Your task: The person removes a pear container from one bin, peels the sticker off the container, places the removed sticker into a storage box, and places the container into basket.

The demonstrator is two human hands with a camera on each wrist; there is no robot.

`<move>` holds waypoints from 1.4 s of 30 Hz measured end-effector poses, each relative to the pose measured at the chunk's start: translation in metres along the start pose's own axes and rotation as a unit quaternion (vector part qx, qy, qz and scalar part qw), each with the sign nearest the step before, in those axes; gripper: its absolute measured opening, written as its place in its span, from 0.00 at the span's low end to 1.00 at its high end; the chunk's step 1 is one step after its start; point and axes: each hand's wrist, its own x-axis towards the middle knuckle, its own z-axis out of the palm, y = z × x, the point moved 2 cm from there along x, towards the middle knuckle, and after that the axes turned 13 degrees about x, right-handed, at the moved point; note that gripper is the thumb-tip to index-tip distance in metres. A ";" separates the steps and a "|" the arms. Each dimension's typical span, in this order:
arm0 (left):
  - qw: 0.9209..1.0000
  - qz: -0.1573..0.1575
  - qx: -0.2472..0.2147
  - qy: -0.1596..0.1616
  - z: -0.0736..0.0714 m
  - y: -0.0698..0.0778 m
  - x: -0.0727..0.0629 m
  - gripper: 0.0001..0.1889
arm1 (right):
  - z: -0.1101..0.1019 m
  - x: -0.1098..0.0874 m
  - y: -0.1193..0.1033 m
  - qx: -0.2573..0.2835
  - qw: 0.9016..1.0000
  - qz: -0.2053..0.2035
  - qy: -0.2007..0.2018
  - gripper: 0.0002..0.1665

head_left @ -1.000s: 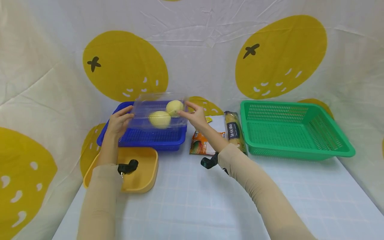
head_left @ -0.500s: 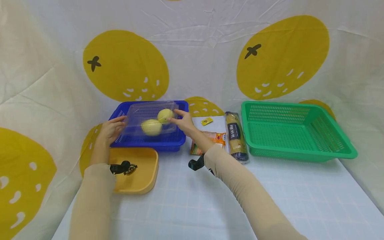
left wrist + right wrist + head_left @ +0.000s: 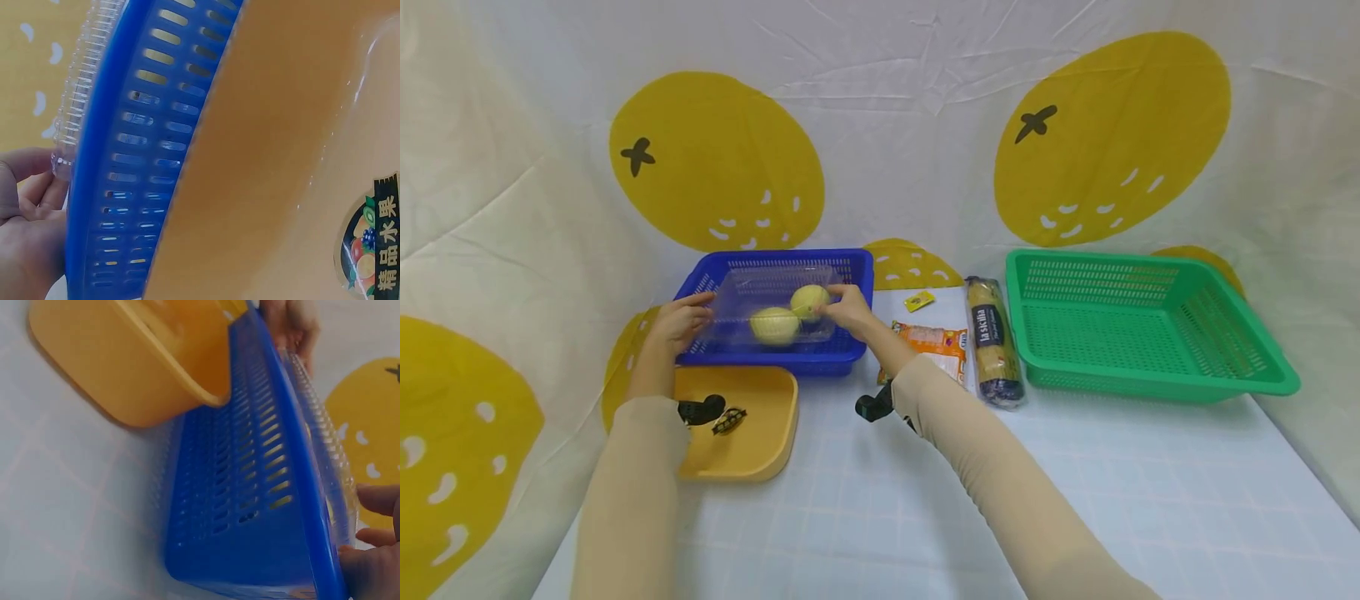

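A clear plastic box (image 3: 737, 307) with two round, pale yellow fruits (image 3: 775, 326) inside sits within the rim of the blue basket (image 3: 760, 360) in the head view. My left hand (image 3: 677, 325) holds its left end by the edge, thumb and fingers pinching the ridged plastic (image 3: 74, 94) above the basket rim in the left wrist view. At the opposite end, my right hand (image 3: 850, 308) pinches the box near the farther fruit. The right wrist view shows the box's ridged side (image 3: 322, 425) just above the basket rim. Whether the box touches the basket floor is hidden.
A yellow tub (image 3: 756, 454) with a black fruit label (image 3: 729, 421) in it stands in front of the blue basket. To the right lie a small yellow packet (image 3: 919, 301), an orange bag (image 3: 940, 340), a spaghetti pack (image 3: 988, 333) and a green basket (image 3: 1150, 383).
Both hands have carried the clear box left and lowered it into the blue basket. The yellow packet and the orange bag, partly covered by the right arm before, now show more.
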 end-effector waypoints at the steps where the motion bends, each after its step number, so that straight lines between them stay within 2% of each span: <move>1: 1.000 0.001 0.002 0.002 0.000 -0.001 0.000 0.30 | 0.001 0.000 0.000 0.007 1.000 0.007 0.002 0.36; 4: 1.000 0.006 0.008 0.013 0.000 -0.003 0.001 0.30 | 0.003 0.000 0.002 0.041 0.999 0.021 0.014 0.36; 8: 0.999 0.008 -0.025 0.024 0.000 -0.005 0.001 0.30 | 0.007 0.001 0.004 0.067 0.997 0.021 0.029 0.37; 11: 0.998 0.005 -0.046 0.036 -0.001 -0.006 0.002 0.30 | 0.010 0.003 0.005 0.061 0.998 0.016 0.032 0.37; 18: 0.998 0.001 0.014 0.060 0.002 -0.010 0.003 0.31 | 0.015 0.001 0.007 0.019 0.999 0.033 0.039 0.37; 20: 0.998 0.003 0.006 0.068 0.003 -0.009 0.004 0.32 | 0.016 -0.001 0.007 0.008 0.999 0.025 0.047 0.37; 22: 0.997 0.010 -0.010 0.074 0.004 -0.008 0.003 0.32 | 0.015 -0.002 0.007 -0.005 0.998 0.014 0.057 0.37; 26: 0.991 0.024 -0.090 0.092 0.006 -0.005 -0.002 0.33 | 0.014 -0.004 0.007 -0.034 0.997 -0.012 0.062 0.36; 30: 0.979 0.031 -0.158 0.124 0.010 0.000 -0.009 0.31 | 0.012 -0.009 0.008 -0.081 0.995 -0.058 0.030 0.34; 33: 0.971 0.036 -0.165 0.172 0.015 0.004 -0.015 0.27 | 0.008 -0.019 0.007 -0.093 0.990 -0.105 0.003 0.33; 35: 0.967 0.038 -0.134 0.214 0.020 0.006 -0.021 0.23 | 0.003 -0.029 0.006 -0.098 0.985 -0.139 -0.013 0.32; 38: 0.958 0.051 -0.035 0.279 0.027 0.011 -0.031 0.17 | -0.008 -0.045 0.008 -0.111 0.975 -0.192 -0.026 0.32; 40: 0.953 0.060 0.037 0.296 0.034 0.015 -0.037 0.17 | -0.019 -0.055 0.010 -0.130 0.965 -0.227 -0.026 0.32; 42: 0.945 0.088 0.096 0.299 0.042 0.021 -0.043 0.17 | -0.031 -0.066 0.013 -0.150 0.956 -0.251 -0.023 0.32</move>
